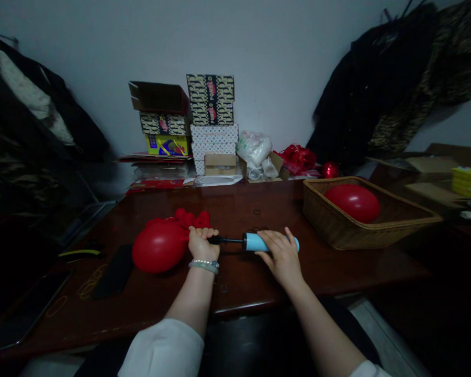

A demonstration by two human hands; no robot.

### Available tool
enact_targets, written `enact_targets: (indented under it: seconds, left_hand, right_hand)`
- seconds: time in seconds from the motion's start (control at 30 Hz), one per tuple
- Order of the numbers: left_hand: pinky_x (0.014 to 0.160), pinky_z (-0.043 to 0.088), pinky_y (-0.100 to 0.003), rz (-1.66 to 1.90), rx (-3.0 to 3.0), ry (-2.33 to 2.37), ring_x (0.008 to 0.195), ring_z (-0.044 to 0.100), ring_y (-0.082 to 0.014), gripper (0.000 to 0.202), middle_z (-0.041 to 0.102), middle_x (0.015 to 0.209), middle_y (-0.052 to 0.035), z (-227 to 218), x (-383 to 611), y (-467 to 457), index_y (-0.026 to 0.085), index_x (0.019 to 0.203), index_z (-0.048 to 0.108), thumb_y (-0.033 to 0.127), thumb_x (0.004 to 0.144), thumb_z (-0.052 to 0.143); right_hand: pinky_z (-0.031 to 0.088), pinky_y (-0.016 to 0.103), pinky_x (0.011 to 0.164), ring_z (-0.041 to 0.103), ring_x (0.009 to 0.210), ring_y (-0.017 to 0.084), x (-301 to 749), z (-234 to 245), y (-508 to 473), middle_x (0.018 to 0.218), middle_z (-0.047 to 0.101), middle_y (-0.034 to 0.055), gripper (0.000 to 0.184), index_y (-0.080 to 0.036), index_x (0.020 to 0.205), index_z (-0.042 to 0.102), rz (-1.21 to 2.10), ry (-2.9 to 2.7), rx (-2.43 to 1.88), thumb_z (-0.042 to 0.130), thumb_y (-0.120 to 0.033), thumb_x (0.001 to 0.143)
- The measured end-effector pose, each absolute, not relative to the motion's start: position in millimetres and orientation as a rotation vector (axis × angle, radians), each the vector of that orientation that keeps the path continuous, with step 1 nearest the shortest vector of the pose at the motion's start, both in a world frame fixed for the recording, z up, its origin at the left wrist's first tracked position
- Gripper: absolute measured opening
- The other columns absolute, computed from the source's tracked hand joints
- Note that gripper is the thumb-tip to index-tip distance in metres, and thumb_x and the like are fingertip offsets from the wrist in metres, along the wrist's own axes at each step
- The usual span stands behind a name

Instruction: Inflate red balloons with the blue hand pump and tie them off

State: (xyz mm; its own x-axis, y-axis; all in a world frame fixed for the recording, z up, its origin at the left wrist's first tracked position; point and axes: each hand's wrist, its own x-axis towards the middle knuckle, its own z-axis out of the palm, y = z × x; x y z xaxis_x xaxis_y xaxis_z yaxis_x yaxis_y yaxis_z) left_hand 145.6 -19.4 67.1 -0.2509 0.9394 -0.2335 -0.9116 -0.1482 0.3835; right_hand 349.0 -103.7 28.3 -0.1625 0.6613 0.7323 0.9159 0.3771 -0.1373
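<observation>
Here's a red balloon [159, 247] over the desk [251, 283], rounded end pointing L, neck running R into L hand [204, 246]. L fingers clamped round the neck & pump's [255, 241] black end; the join's hidden. Pump's long axis runs approx. L–R, black end L, blue end R. R hand [284, 254]: fingers clamped on blue barrel, one raised. Far R, basket [325, 222] w/ 2nd red balloon [353, 202].

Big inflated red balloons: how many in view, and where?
2: one red balloon beside the left hand, another in the wicker basket, whose near wall hides part of its inside.
</observation>
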Motion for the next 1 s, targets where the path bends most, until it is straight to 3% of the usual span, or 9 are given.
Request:
enact_targets:
  seconds: [0.7,1.0]
  left_hand:
    - [0.043,0.03,-0.023,1.745,0.02,0.55,0.033,0.03,-0.0065,0.042,0.026,0.041,0.0082,80.1,138.2,-17.7,0.02,0.059,0.023,0.031,0.098,0.031]
    - [0.044,0.031,-0.023,1.754,0.021,0.537,0.033,0.03,-0.0066,0.042,0.026,0.042,0.0082,74.3,150.6,-20.2,0.02,0.058,0.026,0.032,0.098,0.031]
  right_hand:
    - [0.016,0.055,0.114,0.054,0.119,0.024,382.3,35.4,-105.4,0.124,0.063,0.0038,0.046,-0.027,0.13,0.052,-0.497,-1.92,-1.371,0.06,-0.04,0.087]
    - [0.036,0.046,0.105,0.053,0.117,0.024,363.8,28.6,-103.5,0.125,0.062,0.0066,0.045,-0.021,0.129,0.053,-0.448,-1.865,-1.367,0.061,-0.032,0.086]
